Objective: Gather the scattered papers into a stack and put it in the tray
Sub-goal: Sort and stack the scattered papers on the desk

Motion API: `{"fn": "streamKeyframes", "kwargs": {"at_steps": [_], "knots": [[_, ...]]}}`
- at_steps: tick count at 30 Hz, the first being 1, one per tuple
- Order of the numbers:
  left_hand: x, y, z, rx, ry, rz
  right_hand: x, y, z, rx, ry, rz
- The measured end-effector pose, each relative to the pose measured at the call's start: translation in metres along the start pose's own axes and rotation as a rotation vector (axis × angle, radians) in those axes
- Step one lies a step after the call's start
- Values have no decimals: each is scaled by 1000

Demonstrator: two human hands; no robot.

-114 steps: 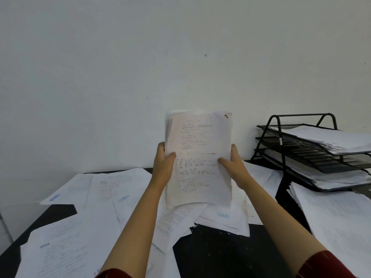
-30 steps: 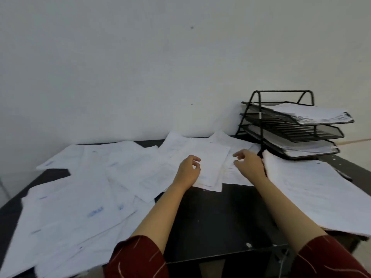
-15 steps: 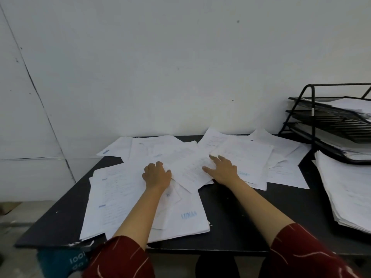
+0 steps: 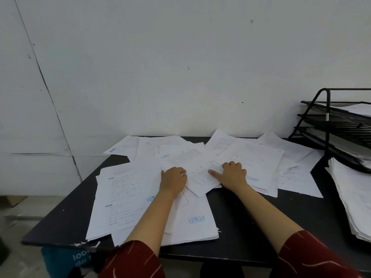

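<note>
Head view: left hand [image 4: 174,179] and right hand [image 4: 233,174] press papers [image 4: 200,169], grips apart; table [image 4: 251,221] bare between forearms.

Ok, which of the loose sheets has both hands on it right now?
The tilted sheet of dense print in the middle: left hand at its left edge, right hand on its right side. It lies on top of the neighbouring sheets.

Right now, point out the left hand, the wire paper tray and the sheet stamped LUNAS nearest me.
left hand [image 4: 174,178], head view, back of the hand.
wire paper tray [image 4: 323,102], head view, left upright of frame.
LUNAS sheet [image 4: 196,219], head view, blue stamp.
</note>
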State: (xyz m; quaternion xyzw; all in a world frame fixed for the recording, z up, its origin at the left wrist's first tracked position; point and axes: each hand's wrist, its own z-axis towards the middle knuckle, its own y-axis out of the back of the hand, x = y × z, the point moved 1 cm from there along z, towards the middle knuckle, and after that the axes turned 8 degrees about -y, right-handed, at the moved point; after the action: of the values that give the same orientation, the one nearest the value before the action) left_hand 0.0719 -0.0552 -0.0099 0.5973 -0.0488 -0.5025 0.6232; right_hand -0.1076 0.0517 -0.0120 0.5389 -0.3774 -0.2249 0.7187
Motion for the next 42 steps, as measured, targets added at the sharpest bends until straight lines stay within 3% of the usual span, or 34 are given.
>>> {"fn": "streamKeyframes", "kwargs": {"at_steps": [4, 8, 13, 15, 20, 23, 25, 27, 30, 34, 39, 42], "knots": [[7, -4, 0, -43, -41, -18, 7, 3, 3, 15, -41, 17], [7, -13, 5, 9, -37, 76, 6, -2, -3, 197, -2, 36], [6, -13, 17, 88, 103, 43, 4, 3, -6, 377, 80, -17], [5, -10, 24, 79, 121, 14, 2, 3, -5, 346, 60, 1], [8, -1, 22, -158, 161, -129, 3, 0, 0, 198, 42, 66], [15, 3, 16, -253, 155, -5, 4, -2, -5, 159, 163, 195], [24, 5, 14, -181, 194, 158, 8, -1, -12, 220, 306, 318], [33, 7, 11, -93, 225, 239, 17, 0, -21, 349, 362, 286], [42, 9, 6, -89, 203, 275, 30, -3, -27, 418, 360, 151], [49, 12, 5, -80, 183, 208, 29, 7, -23, 362, 355, 308], [49, 29, -4, -286, 182, 79, 25, 23, -23, 41, 186, 640], [57, 48, -13, -249, 475, 314, 27, 24, -22, -15, 147, 685]]}}
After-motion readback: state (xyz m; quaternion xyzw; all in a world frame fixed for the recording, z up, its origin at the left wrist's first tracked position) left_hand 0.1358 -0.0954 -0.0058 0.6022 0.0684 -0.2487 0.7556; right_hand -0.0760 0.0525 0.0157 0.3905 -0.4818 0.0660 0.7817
